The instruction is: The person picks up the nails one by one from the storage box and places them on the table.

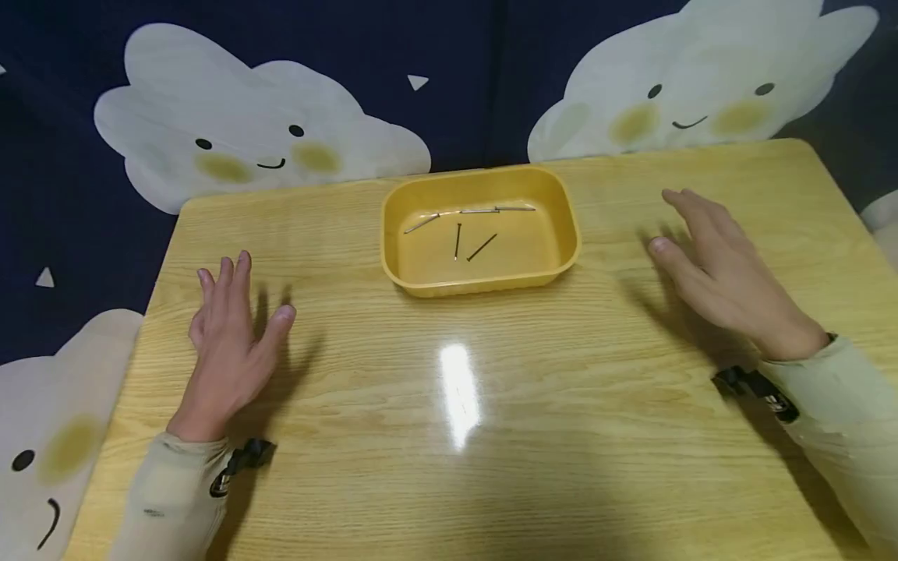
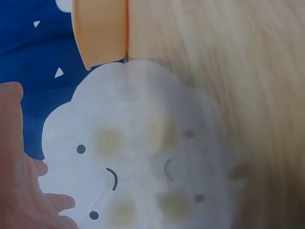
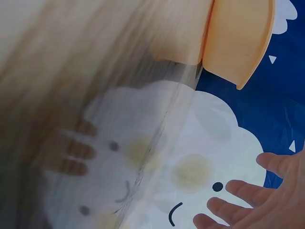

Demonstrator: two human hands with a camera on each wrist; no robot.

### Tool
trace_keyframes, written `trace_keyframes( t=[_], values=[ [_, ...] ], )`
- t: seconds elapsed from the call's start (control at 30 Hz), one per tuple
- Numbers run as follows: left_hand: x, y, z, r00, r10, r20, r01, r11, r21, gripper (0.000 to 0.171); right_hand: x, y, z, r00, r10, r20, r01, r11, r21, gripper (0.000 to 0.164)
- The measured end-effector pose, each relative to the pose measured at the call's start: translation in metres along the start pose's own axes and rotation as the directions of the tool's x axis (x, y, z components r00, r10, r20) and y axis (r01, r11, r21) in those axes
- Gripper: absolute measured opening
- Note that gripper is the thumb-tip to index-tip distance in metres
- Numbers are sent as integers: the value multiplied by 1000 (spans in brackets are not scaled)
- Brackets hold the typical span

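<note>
A yellow plastic tray [image 1: 484, 287] with a raised rim stands near the back edge of the table. Several thin metal nails [image 1: 481, 247] lie scattered on its floor, some along the far wall. To the left of the tray, my left hand [image 1: 228, 354] hovers with fingers extended and thumb spread, holding nothing. On the other side, my right hand [image 1: 737, 280] is over the table with its fingers stretched out and nothing in it. The tray's outer wall shows at the top of the left wrist view [image 2: 101, 33] and of the right wrist view [image 3: 238, 38].
The wooden table [image 1: 351, 374] has a glossy top with a bright light reflection in front of the tray. Behind it hangs a dark blue cloth [image 1: 463, 86] printed with smiling white clouds. Both sleeves carry a black wrist strap [image 1: 758, 389].
</note>
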State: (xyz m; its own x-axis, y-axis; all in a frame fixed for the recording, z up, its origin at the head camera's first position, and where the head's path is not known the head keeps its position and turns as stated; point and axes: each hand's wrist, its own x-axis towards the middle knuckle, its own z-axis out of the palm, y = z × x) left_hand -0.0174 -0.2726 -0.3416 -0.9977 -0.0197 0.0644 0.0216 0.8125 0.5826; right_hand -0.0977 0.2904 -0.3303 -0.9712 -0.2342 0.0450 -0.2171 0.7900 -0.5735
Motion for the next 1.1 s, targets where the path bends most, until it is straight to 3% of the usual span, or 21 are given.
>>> trace_keyframes(
  t=[0.53,1.1],
  values=[
    [13,3,6,1000,-9,-7,8,998,-65,81,30,-15,7,1000,12,25,-12,999,31,66],
    [44,24,23,1000,5,22,-3,994,-113,80,46,-29,15,999,-2,41,-3,992,123,65]
  ],
)
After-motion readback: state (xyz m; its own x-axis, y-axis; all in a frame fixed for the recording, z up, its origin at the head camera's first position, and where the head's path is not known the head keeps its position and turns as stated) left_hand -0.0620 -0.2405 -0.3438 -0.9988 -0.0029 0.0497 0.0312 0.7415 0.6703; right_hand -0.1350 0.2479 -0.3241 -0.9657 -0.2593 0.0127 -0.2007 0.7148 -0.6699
